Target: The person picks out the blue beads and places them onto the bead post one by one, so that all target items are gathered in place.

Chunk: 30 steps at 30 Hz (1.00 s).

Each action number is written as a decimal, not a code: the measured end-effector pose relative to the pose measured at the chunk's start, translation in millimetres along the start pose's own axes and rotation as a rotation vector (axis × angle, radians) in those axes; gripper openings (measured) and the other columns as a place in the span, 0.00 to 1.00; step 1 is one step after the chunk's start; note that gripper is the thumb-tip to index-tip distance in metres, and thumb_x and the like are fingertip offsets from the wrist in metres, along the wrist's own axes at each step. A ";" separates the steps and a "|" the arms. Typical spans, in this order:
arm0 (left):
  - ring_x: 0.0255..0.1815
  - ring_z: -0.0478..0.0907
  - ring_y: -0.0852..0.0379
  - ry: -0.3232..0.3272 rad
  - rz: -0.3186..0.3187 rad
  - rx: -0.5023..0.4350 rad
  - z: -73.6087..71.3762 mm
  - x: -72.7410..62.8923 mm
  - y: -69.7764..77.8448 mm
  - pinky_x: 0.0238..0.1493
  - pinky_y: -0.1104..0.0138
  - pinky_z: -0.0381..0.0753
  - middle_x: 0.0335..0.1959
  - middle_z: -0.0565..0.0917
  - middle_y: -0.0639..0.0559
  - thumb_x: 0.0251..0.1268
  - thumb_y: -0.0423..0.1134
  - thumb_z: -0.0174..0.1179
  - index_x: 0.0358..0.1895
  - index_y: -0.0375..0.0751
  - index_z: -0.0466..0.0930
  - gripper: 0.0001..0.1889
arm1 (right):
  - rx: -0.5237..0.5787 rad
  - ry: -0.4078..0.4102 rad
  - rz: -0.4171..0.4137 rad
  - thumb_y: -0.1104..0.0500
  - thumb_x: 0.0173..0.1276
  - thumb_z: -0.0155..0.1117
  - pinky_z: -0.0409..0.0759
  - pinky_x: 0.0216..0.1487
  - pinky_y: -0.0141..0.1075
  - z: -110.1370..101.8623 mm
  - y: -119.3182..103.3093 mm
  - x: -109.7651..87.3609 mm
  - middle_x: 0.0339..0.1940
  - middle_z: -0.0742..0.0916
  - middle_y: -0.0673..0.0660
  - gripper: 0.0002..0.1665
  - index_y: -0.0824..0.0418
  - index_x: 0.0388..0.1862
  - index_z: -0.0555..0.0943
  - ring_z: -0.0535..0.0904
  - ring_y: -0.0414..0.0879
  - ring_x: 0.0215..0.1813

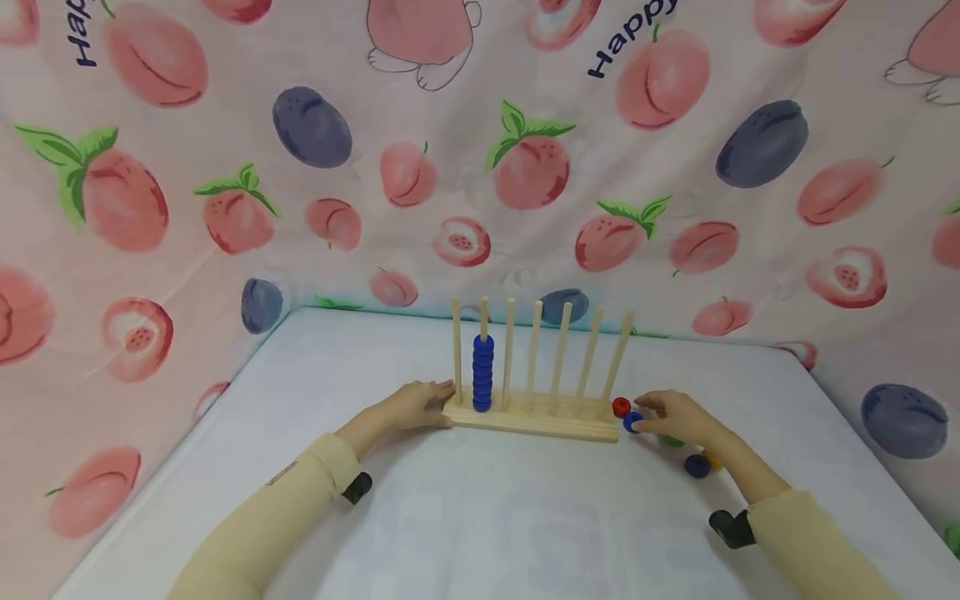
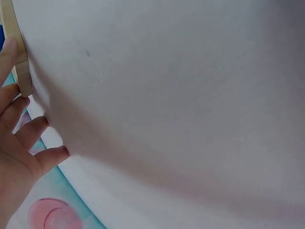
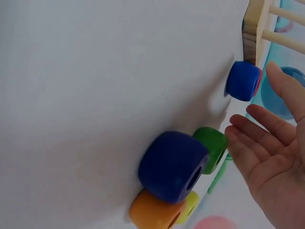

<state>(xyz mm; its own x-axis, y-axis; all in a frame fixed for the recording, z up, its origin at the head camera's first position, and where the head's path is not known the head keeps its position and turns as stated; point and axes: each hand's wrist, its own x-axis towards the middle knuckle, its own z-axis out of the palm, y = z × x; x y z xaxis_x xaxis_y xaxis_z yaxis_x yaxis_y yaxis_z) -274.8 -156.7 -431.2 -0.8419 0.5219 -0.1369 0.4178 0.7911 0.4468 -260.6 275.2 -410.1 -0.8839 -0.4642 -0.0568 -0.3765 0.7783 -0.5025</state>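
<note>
A wooden peg rack [image 1: 532, 427] stands on the white table with a row of upright pegs. Blue beads [image 1: 482, 373] are stacked on its second peg from the left. My left hand [image 1: 412, 406] grips the rack's left end, thumb on the front side and some fingers at the end. Past the rack's right end, my right hand [image 1: 681, 417] hovers by a loose blue bead [image 3: 243, 81], thumb and fingers apart and nothing between them. A red bead [image 1: 621, 407] lies beside that bead, partly hidden in the right wrist view.
Nearer the right wrist lie a dark blue bead [image 3: 169, 167], a green bead [image 3: 209, 143], an orange bead [image 3: 152, 212] and a yellow bead [image 3: 189, 207], close together. A fruit-print cloth [image 1: 465, 200] hangs behind and beside the white tabletop [image 1: 487, 517].
</note>
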 end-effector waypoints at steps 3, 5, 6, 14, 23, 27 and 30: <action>0.71 0.61 0.39 -0.009 0.002 0.013 -1.8 2.9 2.4 0.71 0.49 0.60 0.71 0.62 0.43 0.62 0.47 0.61 0.68 0.36 0.63 0.34 | -0.010 0.013 0.017 0.54 0.59 0.69 0.77 0.53 0.59 -0.6 -0.2 0.0 0.50 0.81 0.76 0.30 0.78 0.51 0.76 0.76 0.71 0.53; 0.70 0.61 0.39 -0.012 -0.003 0.017 -2.3 2.8 3.5 0.71 0.48 0.59 0.71 0.62 0.43 0.62 0.47 0.61 0.68 0.37 0.63 0.34 | -0.018 0.022 0.023 0.55 0.58 0.70 0.77 0.52 0.58 1.1 -0.4 0.5 0.49 0.82 0.75 0.29 0.78 0.49 0.76 0.78 0.69 0.51; 0.70 0.61 0.39 -0.012 -0.006 0.017 -2.5 2.5 3.8 0.71 0.48 0.59 0.71 0.62 0.43 0.62 0.47 0.61 0.68 0.37 0.63 0.34 | -0.021 0.027 0.025 0.55 0.58 0.69 0.78 0.52 0.57 2.6 -0.2 1.0 0.48 0.83 0.74 0.28 0.77 0.48 0.77 0.78 0.68 0.50; 0.69 0.63 0.40 0.009 -0.001 0.046 -0.8 1.9 2.2 0.69 0.48 0.62 0.70 0.64 0.42 0.61 0.48 0.62 0.67 0.35 0.65 0.34 | -0.044 0.079 0.021 0.56 0.56 0.71 0.81 0.48 0.52 12.6 2.9 6.5 0.39 0.87 0.65 0.20 0.71 0.39 0.80 0.82 0.58 0.43; 0.69 0.64 0.39 0.008 0.046 -0.001 -1.1 5.1 -3.9 0.69 0.49 0.64 0.69 0.65 0.43 0.59 0.55 0.61 0.67 0.38 0.66 0.36 | -0.057 0.082 0.042 0.59 0.55 0.71 0.81 0.41 0.45 13.2 5.2 7.2 0.33 0.86 0.58 0.15 0.68 0.34 0.79 0.80 0.48 0.36; 0.68 0.64 0.38 0.012 0.032 0.003 -0.6 4.9 -2.5 0.69 0.49 0.63 0.69 0.65 0.44 0.59 0.54 0.62 0.67 0.39 0.66 0.35 | -0.045 0.073 0.050 0.59 0.55 0.71 0.81 0.44 0.49 11.0 6.2 7.3 0.33 0.86 0.60 0.15 0.69 0.34 0.79 0.82 0.54 0.39; 0.69 0.63 0.38 0.006 -0.024 -0.003 -0.1 3.7 1.6 0.70 0.48 0.61 0.69 0.64 0.43 0.60 0.48 0.63 0.67 0.37 0.65 0.34 | -0.029 0.054 0.047 0.59 0.56 0.70 0.81 0.45 0.51 7.3 4.0 7.0 0.34 0.86 0.63 0.15 0.70 0.34 0.78 0.82 0.57 0.41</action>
<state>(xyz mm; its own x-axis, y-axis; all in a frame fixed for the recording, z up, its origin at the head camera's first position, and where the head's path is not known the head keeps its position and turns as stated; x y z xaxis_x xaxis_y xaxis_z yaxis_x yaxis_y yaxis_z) -277.3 -153.6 -430.9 -0.8539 0.5007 -0.1421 0.3963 0.8024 0.4462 -266.2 272.0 -418.9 -0.9143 -0.4038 -0.0328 -0.3411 0.8109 -0.4755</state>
